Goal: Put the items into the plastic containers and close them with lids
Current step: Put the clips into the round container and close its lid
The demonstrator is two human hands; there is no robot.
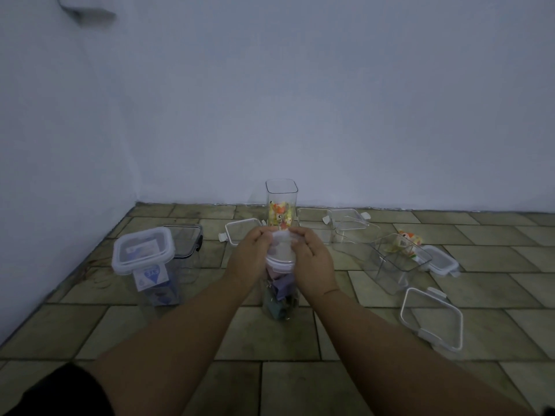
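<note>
A tall clear container (280, 298) stands on the tiled floor in front of me, filled with purple and green packets. A white-rimmed lid (280, 255) sits on its top. My left hand (250, 255) grips the lid's left side and my right hand (312, 259) grips its right side, fingers curled over the far edge. Behind it stands an open tall container (281, 205) holding yellow and orange sweets. At the left a lidded container (150, 265) holds blue-labelled packets.
A loose lid (432, 318) lies at the right, another lid (240, 231) behind my left hand. An empty container (396, 262) lies tilted at the right beside a small orange packet (405, 243). More empty containers (345, 225) stand by the wall. A dark-rimmed container (187, 241) is at the left.
</note>
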